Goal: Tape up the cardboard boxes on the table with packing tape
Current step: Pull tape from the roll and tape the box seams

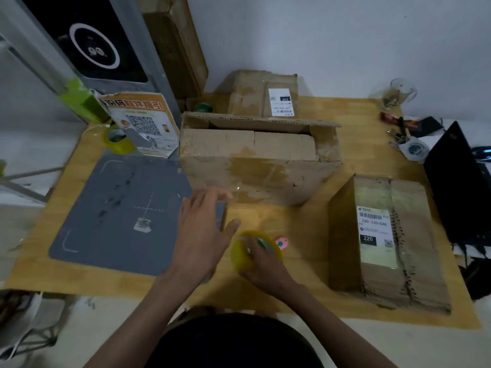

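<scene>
Tape roll [255,249] seemingly within right fingers [251,254].

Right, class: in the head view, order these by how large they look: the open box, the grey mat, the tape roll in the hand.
1. Open box and grey mat: too alike to rank.
2. Tape roll, held by the right hand: smallest.

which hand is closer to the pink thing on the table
Right. The right hand grips the tape roll just left of the pink thing; the left hand hovers farther left.
</scene>
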Tool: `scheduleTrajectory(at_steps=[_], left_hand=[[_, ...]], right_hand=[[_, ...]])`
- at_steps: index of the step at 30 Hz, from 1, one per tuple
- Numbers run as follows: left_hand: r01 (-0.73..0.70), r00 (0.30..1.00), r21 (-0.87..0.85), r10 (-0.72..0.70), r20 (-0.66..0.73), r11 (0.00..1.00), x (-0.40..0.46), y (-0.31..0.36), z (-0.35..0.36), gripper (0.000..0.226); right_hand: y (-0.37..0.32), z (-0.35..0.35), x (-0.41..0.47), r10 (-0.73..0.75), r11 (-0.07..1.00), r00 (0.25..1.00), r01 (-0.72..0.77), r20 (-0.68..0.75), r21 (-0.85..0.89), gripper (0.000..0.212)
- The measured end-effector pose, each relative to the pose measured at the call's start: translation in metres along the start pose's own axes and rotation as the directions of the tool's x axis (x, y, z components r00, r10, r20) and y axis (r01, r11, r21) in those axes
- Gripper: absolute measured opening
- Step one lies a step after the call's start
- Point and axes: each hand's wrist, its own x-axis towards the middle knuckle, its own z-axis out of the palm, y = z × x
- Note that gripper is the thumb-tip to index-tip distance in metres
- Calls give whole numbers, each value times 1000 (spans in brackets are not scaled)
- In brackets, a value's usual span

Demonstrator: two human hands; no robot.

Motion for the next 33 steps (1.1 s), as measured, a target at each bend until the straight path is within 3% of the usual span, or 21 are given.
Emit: scheduleTrajectory(at_steps=[3, 7, 14, 18, 21, 22, 23, 25, 28, 31, 33], left_hand=[[60, 998, -216, -66, -20, 975, 3, 3, -13, 34], [56, 997, -376, -72, -27, 925, 8, 13, -28, 33], [173, 985, -483, -157, 74, 858, 19, 26, -36, 47], [157, 987, -522, -157, 44, 838, 30, 30, -35, 46], [111, 992, -569, -129, 9, 815, 39, 32, -30, 39], [97, 993, -592, -118, 4, 800, 41, 34, -29, 35], [86, 994, -612, -112, -4, 786, 44, 36, -27, 30], [72, 994, -648, -107, -15, 759, 50, 42, -25, 22], [22, 996, -692, -73, -44, 721, 58, 50, -21, 13], [-22, 996, -716, -49, -78, 698, 65, 57, -16, 7], [-21, 994, -733, -67, -91, 680, 70, 61, -14, 4]], right_hand=[[28, 31, 19, -39, 973, 992, 65, 124, -220, 78], [48, 53, 33, -57, 870, 985, 129, 163, -476, 81], [54, 67, 37, -20, 821, 990, 97, 142, -563, 85], [32, 37, 40, 62, 937, 996, -35, 65, -347, 86], [-10, -18, 40, 118, 980, 960, -71, -255, 185, 33], [-27, -39, 37, 158, 913, 927, -7, -339, 407, 20], [-45, -61, 34, 215, 806, 902, 53, -374, 590, 21], [-76, -103, 28, 241, 583, 902, 161, -358, 796, 37], [-106, -143, 23, 107, 409, 933, 274, -344, 870, 53], [-117, -165, 25, 32, 406, 933, 315, -358, 858, 20], [-118, -178, 27, 45, 435, 925, 322, -378, 841, 11]])
